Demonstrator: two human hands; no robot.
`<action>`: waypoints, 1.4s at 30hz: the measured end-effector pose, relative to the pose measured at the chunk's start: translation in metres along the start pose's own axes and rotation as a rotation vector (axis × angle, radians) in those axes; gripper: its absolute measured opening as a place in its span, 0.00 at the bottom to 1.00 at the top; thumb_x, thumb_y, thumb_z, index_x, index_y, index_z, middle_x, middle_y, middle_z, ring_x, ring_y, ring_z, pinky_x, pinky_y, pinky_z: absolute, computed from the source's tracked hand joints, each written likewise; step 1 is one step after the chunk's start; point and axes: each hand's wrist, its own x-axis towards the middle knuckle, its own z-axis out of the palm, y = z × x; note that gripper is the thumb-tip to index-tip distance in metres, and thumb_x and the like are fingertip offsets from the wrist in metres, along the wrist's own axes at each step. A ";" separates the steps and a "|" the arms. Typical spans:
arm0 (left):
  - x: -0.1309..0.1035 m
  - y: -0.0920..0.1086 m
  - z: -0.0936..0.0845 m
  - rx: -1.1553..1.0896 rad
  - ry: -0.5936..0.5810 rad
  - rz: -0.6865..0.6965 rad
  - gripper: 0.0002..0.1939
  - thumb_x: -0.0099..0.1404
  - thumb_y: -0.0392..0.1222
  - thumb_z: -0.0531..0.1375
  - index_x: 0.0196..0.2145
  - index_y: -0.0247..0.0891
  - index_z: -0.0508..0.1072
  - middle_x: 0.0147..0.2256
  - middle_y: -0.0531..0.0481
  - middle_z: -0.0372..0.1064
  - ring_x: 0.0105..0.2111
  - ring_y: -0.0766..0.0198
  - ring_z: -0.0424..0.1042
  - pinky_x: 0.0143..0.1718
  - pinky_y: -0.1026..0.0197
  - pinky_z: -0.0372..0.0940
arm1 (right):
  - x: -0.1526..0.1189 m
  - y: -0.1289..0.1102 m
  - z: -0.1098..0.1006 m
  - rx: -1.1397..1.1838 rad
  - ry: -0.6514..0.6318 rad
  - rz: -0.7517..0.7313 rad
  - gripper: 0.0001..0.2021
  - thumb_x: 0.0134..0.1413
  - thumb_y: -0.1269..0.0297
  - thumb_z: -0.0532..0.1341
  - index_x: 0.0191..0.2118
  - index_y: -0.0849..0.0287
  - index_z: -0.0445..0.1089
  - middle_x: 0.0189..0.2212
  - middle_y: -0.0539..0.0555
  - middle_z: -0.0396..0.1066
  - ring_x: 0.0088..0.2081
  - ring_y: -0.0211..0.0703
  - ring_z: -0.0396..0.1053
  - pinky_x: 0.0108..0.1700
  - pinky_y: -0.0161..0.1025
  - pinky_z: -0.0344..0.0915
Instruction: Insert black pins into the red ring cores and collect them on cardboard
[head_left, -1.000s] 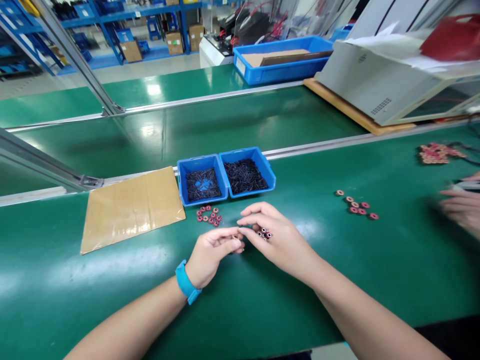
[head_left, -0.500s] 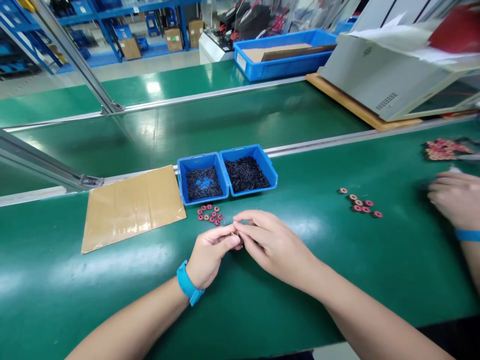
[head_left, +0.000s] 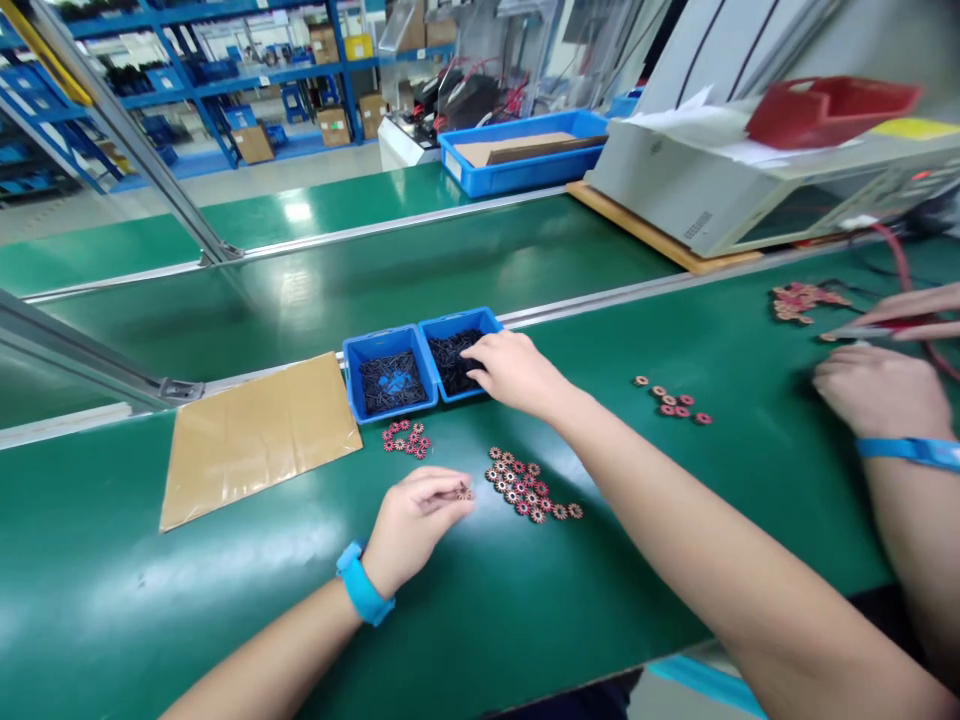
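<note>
My left hand (head_left: 411, 525) pinches a small copper-red toothed ring (head_left: 465, 493) between thumb and fingers, a little above the table. In the right-hand blue bin (head_left: 491, 322), full of thin black pieces (head_left: 448, 358), my right hand (head_left: 514, 372) reaches down with thumb and forefinger apart. Whether its fingertips touch any piece is unclear. Left of it, a second blue bin (head_left: 349, 368) holds similar dark pieces with several bright blue bits (head_left: 397, 382) on top. Several toothed rings (head_left: 525, 488) lie in a cluster below my right forearm, and a smaller group of rings (head_left: 405, 440) lies before the bins.
A flat cardboard sheet (head_left: 259, 440) lies left of the bins. To the right, another person's hand (head_left: 874, 385) works near a pile of rings (head_left: 802, 300); several loose rings (head_left: 671, 400) lie between us. A grey instrument (head_left: 720, 190) and large blue tray (head_left: 525, 165) stand behind.
My right hand has left my left hand and moved up into the right-hand bin, uncovering the ring cluster. My left hand still holds its ring. The view has shifted rightward.
</note>
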 end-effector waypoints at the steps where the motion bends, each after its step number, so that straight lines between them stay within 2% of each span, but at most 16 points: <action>1: -0.002 -0.001 -0.001 0.096 -0.009 0.026 0.09 0.48 0.39 0.66 0.30 0.38 0.78 0.35 0.46 0.72 0.33 0.62 0.72 0.39 0.57 0.68 | 0.009 0.000 0.001 -0.028 -0.020 -0.002 0.13 0.53 0.67 0.59 0.44 0.63 0.72 0.41 0.63 0.72 0.46 0.56 0.66 0.47 0.49 0.58; 4: -0.009 -0.005 -0.007 0.345 0.022 0.072 0.08 0.50 0.37 0.64 0.31 0.39 0.78 0.33 0.47 0.71 0.29 0.63 0.71 0.35 0.58 0.68 | 0.024 -0.001 0.005 -0.074 -0.067 -0.024 0.12 0.51 0.68 0.60 0.42 0.64 0.73 0.39 0.63 0.73 0.44 0.56 0.67 0.45 0.47 0.57; 7: -0.011 -0.009 -0.018 0.507 0.140 0.150 0.11 0.49 0.36 0.65 0.33 0.41 0.75 0.29 0.50 0.73 0.29 0.61 0.69 0.34 0.58 0.65 | 0.027 -0.001 0.009 -0.085 -0.092 -0.054 0.10 0.52 0.70 0.58 0.39 0.65 0.74 0.37 0.64 0.74 0.42 0.54 0.68 0.44 0.46 0.56; 10: -0.004 -0.011 -0.031 0.626 0.275 0.201 0.10 0.50 0.38 0.65 0.32 0.41 0.70 0.29 0.52 0.72 0.29 0.62 0.67 0.34 0.58 0.62 | 0.024 0.002 0.012 -0.064 -0.087 -0.074 0.11 0.53 0.72 0.56 0.38 0.65 0.75 0.37 0.64 0.74 0.43 0.53 0.68 0.45 0.45 0.55; 15: 0.013 -0.005 -0.050 0.887 0.447 0.151 0.17 0.49 0.48 0.65 0.26 0.41 0.59 0.21 0.58 0.58 0.21 0.65 0.60 0.26 0.62 0.56 | 0.021 0.004 0.014 0.024 -0.029 -0.065 0.14 0.54 0.75 0.53 0.39 0.66 0.75 0.38 0.62 0.75 0.43 0.49 0.69 0.47 0.42 0.56; 18: 0.011 -0.001 -0.049 1.000 0.508 0.192 0.20 0.49 0.53 0.64 0.23 0.42 0.56 0.21 0.58 0.56 0.21 0.65 0.58 0.24 0.62 0.52 | 0.019 0.004 0.014 0.097 0.031 -0.046 0.14 0.55 0.74 0.52 0.39 0.65 0.75 0.39 0.60 0.75 0.42 0.46 0.70 0.48 0.39 0.58; 20: 0.006 -0.001 -0.042 1.037 0.466 0.248 0.19 0.52 0.54 0.62 0.22 0.42 0.57 0.20 0.57 0.56 0.21 0.65 0.58 0.24 0.62 0.52 | 0.019 0.005 0.014 0.145 0.080 -0.026 0.14 0.55 0.74 0.52 0.38 0.65 0.75 0.39 0.58 0.75 0.42 0.45 0.70 0.48 0.37 0.59; 23: 0.000 -0.006 -0.023 1.000 0.175 0.329 0.13 0.59 0.50 0.58 0.24 0.40 0.64 0.21 0.55 0.60 0.22 0.65 0.61 0.26 0.63 0.56 | 0.017 0.007 0.014 0.214 0.144 0.005 0.13 0.53 0.75 0.53 0.37 0.64 0.75 0.37 0.57 0.75 0.41 0.43 0.70 0.46 0.36 0.61; 25: 0.003 -0.011 -0.008 0.968 -0.003 0.371 0.09 0.61 0.46 0.56 0.30 0.39 0.71 0.24 0.51 0.65 0.25 0.64 0.64 0.29 0.62 0.59 | 0.016 0.007 0.014 0.256 0.179 0.016 0.12 0.53 0.74 0.54 0.35 0.63 0.75 0.36 0.56 0.76 0.40 0.43 0.70 0.46 0.36 0.61; 27: 0.009 -0.016 0.004 0.964 -0.077 0.406 0.10 0.61 0.42 0.56 0.39 0.38 0.73 0.30 0.47 0.68 0.28 0.62 0.66 0.33 0.60 0.62 | 0.015 0.007 0.014 0.295 0.216 0.022 0.11 0.53 0.74 0.54 0.33 0.62 0.75 0.34 0.56 0.75 0.39 0.43 0.70 0.45 0.37 0.61; 29: 0.016 -0.019 0.013 0.967 -0.084 0.414 0.14 0.61 0.40 0.56 0.44 0.37 0.72 0.34 0.44 0.68 0.28 0.61 0.67 0.34 0.59 0.62 | 0.013 0.006 0.014 0.335 0.251 0.024 0.10 0.53 0.72 0.55 0.33 0.63 0.74 0.33 0.56 0.75 0.37 0.42 0.70 0.43 0.37 0.62; 32: 0.023 -0.020 0.020 0.960 -0.071 0.396 0.16 0.61 0.39 0.55 0.47 0.39 0.72 0.37 0.44 0.68 0.27 0.63 0.66 0.35 0.59 0.63 | 0.012 0.005 0.016 0.393 0.295 0.024 0.09 0.52 0.73 0.55 0.32 0.64 0.73 0.31 0.56 0.74 0.35 0.41 0.69 0.40 0.35 0.63; 38: 0.027 -0.018 0.028 0.991 -0.032 0.434 0.12 0.60 0.39 0.56 0.40 0.38 0.75 0.34 0.45 0.69 0.30 0.60 0.69 0.35 0.57 0.66 | 0.013 0.003 0.019 0.484 0.379 0.029 0.08 0.48 0.78 0.57 0.29 0.62 0.73 0.28 0.55 0.74 0.32 0.40 0.70 0.38 0.35 0.64; 42: 0.021 -0.020 0.022 0.866 -0.010 0.473 0.10 0.60 0.36 0.56 0.38 0.34 0.74 0.32 0.45 0.71 0.26 0.65 0.69 0.32 0.61 0.68 | 0.015 0.000 0.017 0.522 0.451 0.004 0.09 0.48 0.78 0.59 0.28 0.60 0.74 0.30 0.55 0.75 0.33 0.41 0.71 0.40 0.37 0.66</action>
